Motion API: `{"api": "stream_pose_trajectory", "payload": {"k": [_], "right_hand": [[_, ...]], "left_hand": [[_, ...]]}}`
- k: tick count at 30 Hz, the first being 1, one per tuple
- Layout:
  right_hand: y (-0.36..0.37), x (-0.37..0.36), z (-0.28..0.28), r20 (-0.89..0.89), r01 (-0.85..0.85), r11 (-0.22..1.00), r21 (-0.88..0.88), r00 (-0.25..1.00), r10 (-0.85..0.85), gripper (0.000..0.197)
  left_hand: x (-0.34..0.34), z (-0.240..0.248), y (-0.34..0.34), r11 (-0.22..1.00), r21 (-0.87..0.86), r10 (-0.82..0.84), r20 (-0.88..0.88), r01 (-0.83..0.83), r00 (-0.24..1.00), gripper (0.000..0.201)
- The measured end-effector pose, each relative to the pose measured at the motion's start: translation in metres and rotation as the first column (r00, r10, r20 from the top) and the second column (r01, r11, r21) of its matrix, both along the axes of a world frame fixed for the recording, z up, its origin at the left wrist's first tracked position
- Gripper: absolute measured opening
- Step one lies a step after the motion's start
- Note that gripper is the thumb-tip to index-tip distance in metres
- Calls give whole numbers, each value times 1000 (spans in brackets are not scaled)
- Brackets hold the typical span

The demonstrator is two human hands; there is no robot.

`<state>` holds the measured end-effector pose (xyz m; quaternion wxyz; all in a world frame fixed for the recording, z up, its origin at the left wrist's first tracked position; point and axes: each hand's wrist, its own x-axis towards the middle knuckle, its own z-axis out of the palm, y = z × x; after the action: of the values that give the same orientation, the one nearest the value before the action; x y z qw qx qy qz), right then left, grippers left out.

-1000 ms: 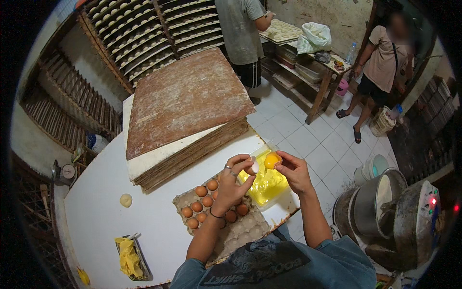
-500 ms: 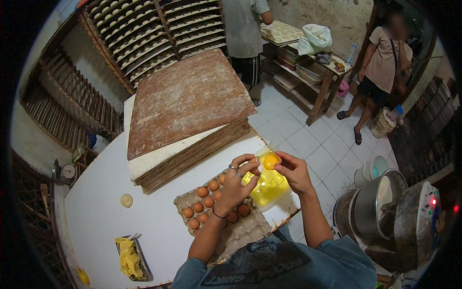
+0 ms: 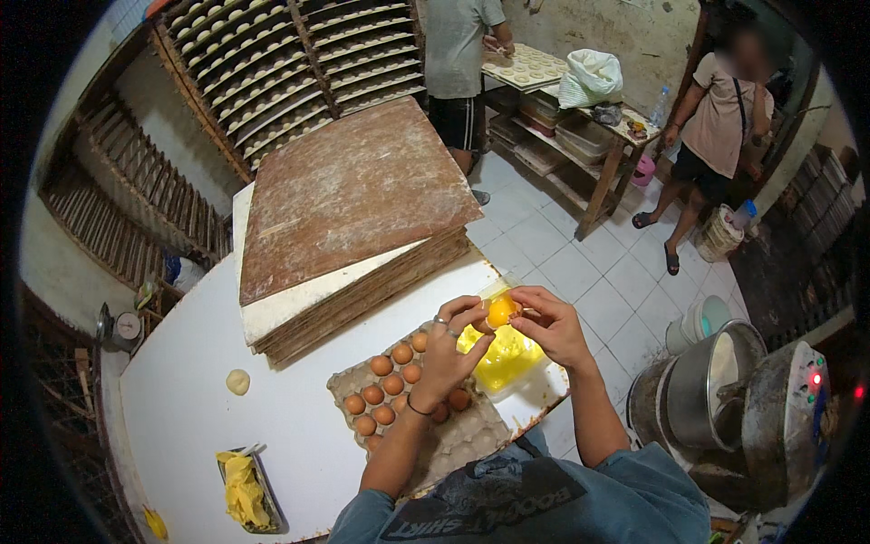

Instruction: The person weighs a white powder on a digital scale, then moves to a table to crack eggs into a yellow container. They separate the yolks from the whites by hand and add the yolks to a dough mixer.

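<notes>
Over a clear plastic container of yellow egg liquid [image 3: 498, 364], both my hands are raised close together. A round orange yolk [image 3: 501, 309] sits in a cracked eggshell between my fingertips. My right hand [image 3: 549, 328] pinches the shell around the yolk. My left hand [image 3: 449, 343], with rings on its fingers, is closed at the other side, pinching a piece of eggshell that is mostly hidden by the fingers. Below my left forearm lies a grey cardboard egg tray [image 3: 471, 433], holding several brown eggs [image 3: 372, 394] beside vacant cups.
On the white table [image 3: 181, 399] are a tall stack of floury boards [image 3: 358, 199], a dough ball [image 3: 237, 382] and a tub of yellow fat [image 3: 243, 490]. A mixer [image 3: 779, 426] stands at the right. Two people [image 3: 458, 54] are beyond, one beside filled dough racks.
My hands have come closer together, and the shell with the yolk has shifted slightly left and down, toward my left fingers. The far person at the trays now reaches a hand over them.
</notes>
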<state>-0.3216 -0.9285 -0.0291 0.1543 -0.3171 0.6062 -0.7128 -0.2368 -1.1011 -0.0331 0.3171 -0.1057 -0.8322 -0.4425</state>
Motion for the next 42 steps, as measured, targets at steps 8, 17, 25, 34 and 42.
{"api": "stream_pose_trajectory", "payload": {"k": [8,17,25,34,42], "right_hand": [[-4,2,7,-67,-7,1000,9,998,8,35],[-9,4,19,-360,69,981,183,933,2,34],[-9,-4,71,-808,122,967,223,578,113,42],[-2,-12,139,-932,82,979,189,328,152,37],[8,-14,150,-923,52,970,236,324,207,35]], "left_hand": [[3,-18,2,934,343,-135,79,100,988,39],[8,-26,6,807,577,-196,68,122,978,43],[0,-28,18,649,731,-264,-40,209,964,45],[-7,-16,31,542,799,-314,-96,261,944,44],[-10,-9,36,550,787,-311,-120,281,943,44]]}}
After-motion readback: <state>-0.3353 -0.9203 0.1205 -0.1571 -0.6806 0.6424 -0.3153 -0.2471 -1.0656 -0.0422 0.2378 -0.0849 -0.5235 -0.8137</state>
